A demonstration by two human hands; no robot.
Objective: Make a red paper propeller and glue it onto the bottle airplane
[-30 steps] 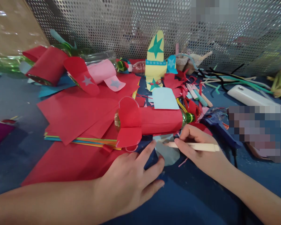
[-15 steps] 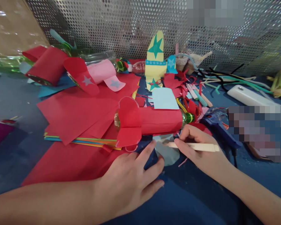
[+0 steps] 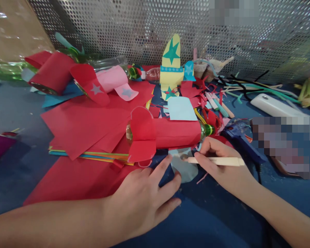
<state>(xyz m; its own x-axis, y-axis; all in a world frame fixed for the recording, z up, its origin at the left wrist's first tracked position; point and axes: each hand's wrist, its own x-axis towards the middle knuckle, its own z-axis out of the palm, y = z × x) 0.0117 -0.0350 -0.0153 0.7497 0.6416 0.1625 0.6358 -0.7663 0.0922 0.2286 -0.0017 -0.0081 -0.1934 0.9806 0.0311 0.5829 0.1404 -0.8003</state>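
My right hand point(image 3: 219, 158) is closed around a cream-coloured marker pen point(image 3: 227, 161), its tip over a pale blue-grey paper piece point(image 3: 186, 170) on the table. My left hand point(image 3: 147, 193) lies with fingers spread, the index fingertip at that paper's left edge. Just beyond both hands a green bottle wrapped in red paper point(image 3: 178, 132) rests on its side, with rounded red paper fins point(image 3: 142, 125) at its left end. Against the wrapped bottle's far side is a light blue paper piece point(image 3: 183, 108).
Stacked red paper sheets point(image 3: 93, 120) lie to the left. Behind stand other decorated bottles, one with a yellow paper wrap point(image 3: 172, 75), before a perforated metal panel point(image 3: 134, 31). A blue glue gun point(image 3: 244, 141) and a white case-like object point(image 3: 276, 105) are at the right.
My right hand and the pen have shifted very slightly to the right. My left hand and the paper piece look unmoved.
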